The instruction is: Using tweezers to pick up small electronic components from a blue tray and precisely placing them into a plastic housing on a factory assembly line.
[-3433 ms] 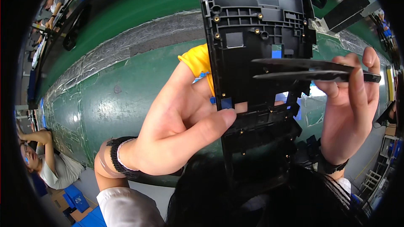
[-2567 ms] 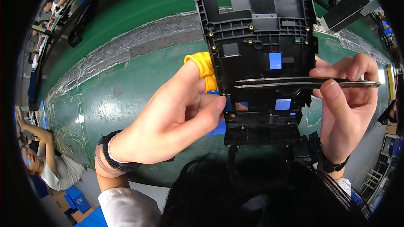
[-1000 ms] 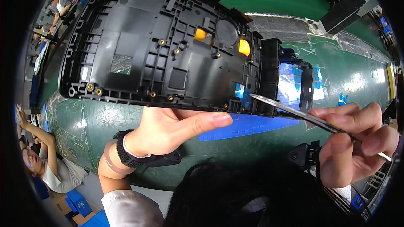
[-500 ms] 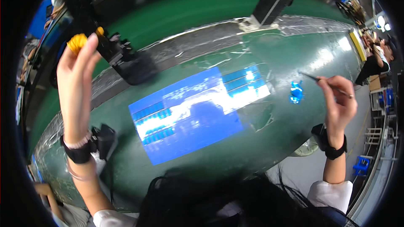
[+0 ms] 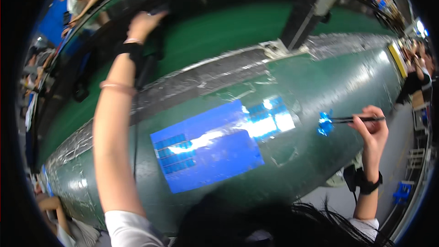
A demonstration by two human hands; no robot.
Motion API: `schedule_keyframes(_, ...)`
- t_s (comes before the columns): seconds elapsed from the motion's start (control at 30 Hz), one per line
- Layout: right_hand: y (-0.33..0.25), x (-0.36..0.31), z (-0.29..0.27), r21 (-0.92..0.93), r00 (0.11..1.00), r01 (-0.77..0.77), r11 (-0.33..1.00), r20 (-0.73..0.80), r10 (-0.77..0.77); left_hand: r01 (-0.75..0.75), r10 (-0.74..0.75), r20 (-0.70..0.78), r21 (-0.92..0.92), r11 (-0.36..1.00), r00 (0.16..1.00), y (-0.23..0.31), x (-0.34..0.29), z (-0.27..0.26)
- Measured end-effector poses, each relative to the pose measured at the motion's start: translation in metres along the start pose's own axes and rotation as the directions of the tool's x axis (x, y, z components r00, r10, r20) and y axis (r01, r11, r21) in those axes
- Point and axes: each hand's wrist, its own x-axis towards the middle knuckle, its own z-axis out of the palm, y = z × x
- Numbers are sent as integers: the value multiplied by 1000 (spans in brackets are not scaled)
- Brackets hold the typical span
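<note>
My right hand (image 5: 372,128) is closed around dark tweezers (image 5: 346,120), whose tips reach a small crumpled heap of shiny blue film pieces (image 5: 325,126) on the green tabletop (image 5: 302,155). Whether the tips grip a piece cannot be made out. My left arm stretches far forward, and my left hand (image 5: 145,25) is over the dark area beyond the table's far strip. Motion smears its fingers. Between my arms lies a blue sheet (image 5: 219,155) with rows of shiny blue strips at its left (image 5: 176,153) and at its upper right (image 5: 270,116).
A grey metal post (image 5: 302,18) rises from the far edge strip (image 5: 206,75), with a green belt-like surface (image 5: 233,29) behind it. Another person (image 5: 84,2) sits across at the far left. More people work at the right. A blue stool (image 5: 402,193) stands on the floor.
My left hand has swung forward and right; the yellow-orange bundle it held no longer shows. My right hand has brought the tweezers down to the blue film pieces. The view has shifted.
</note>
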Motion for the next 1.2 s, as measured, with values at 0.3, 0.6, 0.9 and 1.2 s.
schedule_keyframes(0.3,-24,1,24,189,962,-55,980,272,2,383,-351,-160,476,791,923,-94,-1,-47)
schedule_keyframes(0.6,-36,-6,60,267,893,-123,956,449,-10,355,-333,-126,292,888,935,-249,-55,-81)
schedule_keyframes(0.9,-52,-18,96,234,881,-123,965,473,-3,382,-402,-41,408,829,915,-182,-81,-78)
schedule_keyframes(1.2,-56,-24,147,253,776,-306,918,625,87,320,-22,324,-941,-108,946,-111,-132,-119)
